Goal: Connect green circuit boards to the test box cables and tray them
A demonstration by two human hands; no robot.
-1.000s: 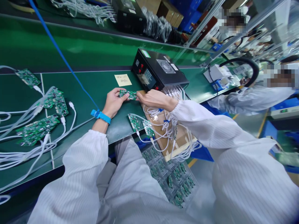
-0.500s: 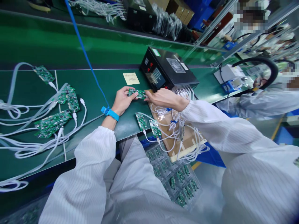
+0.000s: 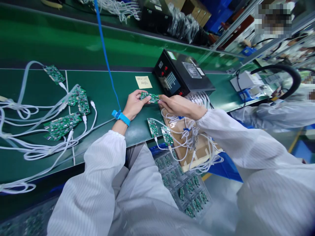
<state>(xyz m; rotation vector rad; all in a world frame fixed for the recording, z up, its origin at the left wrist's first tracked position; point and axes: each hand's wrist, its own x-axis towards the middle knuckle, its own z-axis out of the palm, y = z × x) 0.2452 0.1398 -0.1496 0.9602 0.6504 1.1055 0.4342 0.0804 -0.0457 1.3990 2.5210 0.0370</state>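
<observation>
Between the thumb and fingers of my left hand is a small green circuit board, raised a little over the green bench. My right hand is pinched closed at the board's right end; what its fingertips grip there is hidden. Below the hands, two more circuit boards with white cables attached hang at the bench edge. To the left lie several circuit boards joined to white cables. A blue wrist strap with a blue cord circles my left wrist.
A black tester box with a screen stands behind my right hand, white cables running from its side over a cardboard sheet. A yellow note lies beside it. Trays of boards sit below the bench. A co-worker's sleeve is at right.
The whole view has shifted, so the bench and hands appear slightly further right. Both hands keep their places at the circuit board, with almost no change in grip.
</observation>
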